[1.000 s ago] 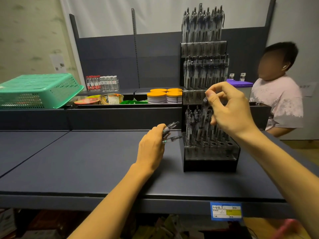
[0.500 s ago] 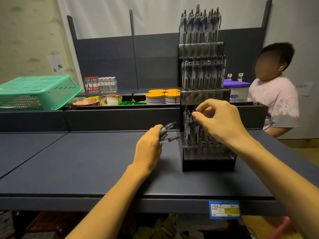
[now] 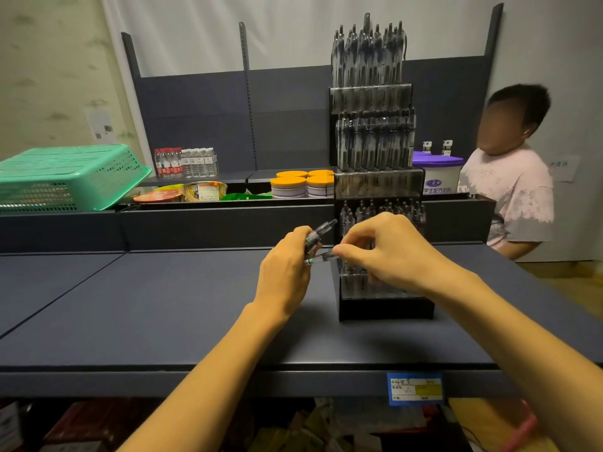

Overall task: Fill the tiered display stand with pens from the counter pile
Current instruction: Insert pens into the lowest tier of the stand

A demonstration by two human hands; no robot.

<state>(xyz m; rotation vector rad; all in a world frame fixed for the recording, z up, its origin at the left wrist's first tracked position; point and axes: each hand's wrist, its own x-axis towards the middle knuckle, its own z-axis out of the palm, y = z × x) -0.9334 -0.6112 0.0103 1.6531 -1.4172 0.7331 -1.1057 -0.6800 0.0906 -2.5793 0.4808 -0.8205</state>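
A black tiered display stand [image 3: 385, 308] stands on the dark counter [image 3: 163, 305], its upper tiers packed with clear upright pens [image 3: 372, 145]. My left hand [image 3: 287, 269] grips a small bunch of clear pens [image 3: 321, 230] just left of the stand's lowest tier. My right hand [image 3: 388, 252] is in front of that tier, its thumb and fingertips pinching the end of the lower pen [image 3: 321, 257] that sticks out of my left hand. No loose pile of pens shows on the counter.
A green plastic basket [image 3: 65, 177] lies upside down at the left rear. Water bottles [image 3: 186, 163], orange-lidded tubs [image 3: 301, 184] and food packets sit on the shelf behind. A person in a pale shirt [image 3: 512, 190] stands at the right. A blue price label [image 3: 414, 388] marks the counter's front edge.
My right hand has come down and left from the stand's lower tier to the pens in my left hand and now pinches one. My left hand has barely moved.
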